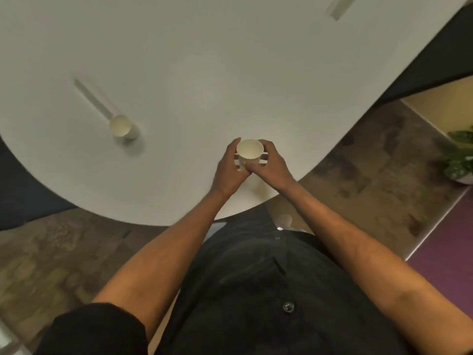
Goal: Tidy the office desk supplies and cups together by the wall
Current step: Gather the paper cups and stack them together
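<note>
Holding a white paper cup (pixel 249 149) in both hands near the rounded near edge of the white desk (pixel 204 60). Left hand (pixel 229 170) is wrapping its left wall, thumb lying up by the rim; right hand (pixel 271 163) is curling around the right wall, fingers touching the left hand's in front. Cup is sitting upright between the fingers, mouth open upward. Advice: keep it level, grip light to avoid crushing. Second paper cup (pixel 124 126) is standing well left of the held cup, likely the next one to gather.
</note>
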A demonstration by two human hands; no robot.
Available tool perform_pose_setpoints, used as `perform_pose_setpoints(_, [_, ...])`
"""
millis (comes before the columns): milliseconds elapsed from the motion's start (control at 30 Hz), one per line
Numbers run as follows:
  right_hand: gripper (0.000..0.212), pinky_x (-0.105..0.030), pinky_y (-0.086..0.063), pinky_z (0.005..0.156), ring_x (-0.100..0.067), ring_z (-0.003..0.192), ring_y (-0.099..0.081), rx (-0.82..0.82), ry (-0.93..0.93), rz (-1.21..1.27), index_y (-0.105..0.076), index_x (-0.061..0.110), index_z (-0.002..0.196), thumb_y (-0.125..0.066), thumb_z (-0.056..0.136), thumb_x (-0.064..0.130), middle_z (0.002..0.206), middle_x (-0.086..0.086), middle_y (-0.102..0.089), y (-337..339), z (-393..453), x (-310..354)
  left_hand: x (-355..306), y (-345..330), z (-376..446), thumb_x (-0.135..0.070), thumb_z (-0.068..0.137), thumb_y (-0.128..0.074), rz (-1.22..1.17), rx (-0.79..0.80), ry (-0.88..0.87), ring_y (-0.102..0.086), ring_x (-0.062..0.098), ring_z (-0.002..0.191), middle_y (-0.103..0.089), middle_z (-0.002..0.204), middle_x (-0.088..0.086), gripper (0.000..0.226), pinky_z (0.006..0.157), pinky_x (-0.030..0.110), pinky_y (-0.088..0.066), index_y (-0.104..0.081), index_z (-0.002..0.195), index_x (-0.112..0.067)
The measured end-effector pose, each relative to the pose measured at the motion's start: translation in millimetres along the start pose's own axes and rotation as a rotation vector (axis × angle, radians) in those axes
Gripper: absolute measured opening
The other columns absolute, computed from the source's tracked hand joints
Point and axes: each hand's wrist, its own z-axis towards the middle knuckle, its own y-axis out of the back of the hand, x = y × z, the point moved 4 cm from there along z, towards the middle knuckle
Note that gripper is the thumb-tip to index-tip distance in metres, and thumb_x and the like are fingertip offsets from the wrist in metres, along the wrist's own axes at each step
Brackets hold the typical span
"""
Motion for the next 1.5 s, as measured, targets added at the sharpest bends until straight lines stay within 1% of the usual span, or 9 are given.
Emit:
perform_pose_setpoints(133, [0.073,-0.025,-0.052,0.092,-0.002,0.108,-0.055,-0.064,-0.007,-0.014,-0.046,0.024,0.138,-0.084,0.078,0.038,0.126,0.014,-0.053,78,-10,-39,-34,-82,-3,-0.029,0.084,-0.08,0.015,0.06,-0.026,-0.057,0.012,0.122,-0.053,0.144,-0.004,0.079,0.102,0.037,-0.054,-0.036,0.15,-0.027])
perform_pose_setpoints(200, [0.072,-0.029,-0.053,0.094,-0.007,0.112,-0.056,-0.093,-0.008,-0.002,-0.047,0.024,0.137,-0.085,0.076,0.037,0.125,0.014,-0.054,109,-15,-50,-50,-109,0,-0.03,0.085,-0.08,0.026,0.068,-0.026,-0.057,-0.001,0.116,-0.055,0.138,-0.013,0.075,0.102,0.039,-0.055,-0.038,0.147,-0.031])
perform_pose_setpoints(300, [0.071,-0.021,-0.05,0.091,-0.01,0.114,-0.057,-0.144,0.003,0.012,-0.049,0.022,0.136,-0.085,0.077,0.034,0.127,0.011,-0.056,155,-15,-58,-78,-144,11,-0.032,0.085,-0.079,0.075,0.089,-0.058,-0.055,-0.015,0.11,-0.055,0.132,-0.021,0.069,0.1,0.036,-0.055,-0.039,0.142,-0.038])
perform_pose_setpoints(433, [0.074,-0.018,-0.048,0.09,-0.012,0.117,-0.055,-0.224,-0.004,0.026,-0.048,0.023,0.138,-0.087,0.076,0.037,0.135,0.006,-0.056,204,3,-64,-102,-168,36,-0.041,0.088,-0.076,0.186,0.104,-0.07,-0.056,0.004,0.117,-0.053,0.146,-0.009,0.072,0.099,0.029,-0.052,-0.036,0.148,-0.031])
perform_pose_setpoints(533, [0.078,-0.029,-0.051,0.099,-0.015,0.122,-0.053,-0.276,-0.019,0.037,-0.046,0.023,0.14,-0.087,0.076,0.038,0.14,0.003,-0.054,233,27,-65,-108,-171,64,-0.036,0.09,-0.073,0.247,0.095,-0.077,-0.057,0.007,0.117,-0.054,0.144,-0.009,0.069,0.1,0.028,-0.05,-0.037,0.149,-0.029])
perform_pose_setpoints(700, [0.079,-0.031,-0.049,0.102,-0.016,0.124,-0.051,-0.345,-0.049,0.052,-0.043,0.021,0.143,-0.087,0.078,0.033,0.142,-0.001,-0.052,283,61,-51,-116,-170,118,-0.035,0.095,-0.067,0.325,0.058,-0.063,-0.055,0.009,0.123,-0.053,0.146,-0.007,0.061,0.104,0.03,-0.048,-0.041,0.15,-0.025])
perform_pose_setpoints(867, [0.076,-0.023,-0.05,0.092,-0.017,0.12,-0.056,-0.39,-0.041,0.047,-0.045,0.024,0.139,-0.088,0.077,0.033,0.134,0.002,-0.056,337,93,-32,-138,-174,170,-0.032,0.097,-0.064,0.324,0.031,-0.06,-0.052,0.019,0.133,-0.053,0.148,-0.001,0.055,0.113,0.044,-0.044,-0.047,0.147,-0.019])
perform_pose_setpoints(1100, [0.073,-0.01,-0.046,0.085,-0.011,0.116,-0.055,-0.483,-0.017,0.022,-0.046,0.024,0.139,-0.086,0.078,0.029,0.128,0.008,-0.055,393,163,-4,-168,-176,250,-0.031,0.097,-0.062,0.322,-0.047,-0.061,-0.048,0.023,0.137,-0.054,0.148,0.001,0.053,0.116,0.041,-0.037,-0.049,0.146,-0.018])
perform_pose_setpoints(1500, [0.07,-0.017,-0.046,0.076,-0.012,0.11,-0.056,-0.367,0.0,-0.041,-0.039,0.027,0.136,-0.081,0.081,0.031,0.126,0.008,-0.053,473,324,41,-201,-188,361,-0.029,0.095,-0.066,0.348,-0.222,0.034,-0.05,0.028,0.133,-0.055,0.147,0.002,0.053,0.111,0.04,-0.036,-0.052,0.144,-0.015])
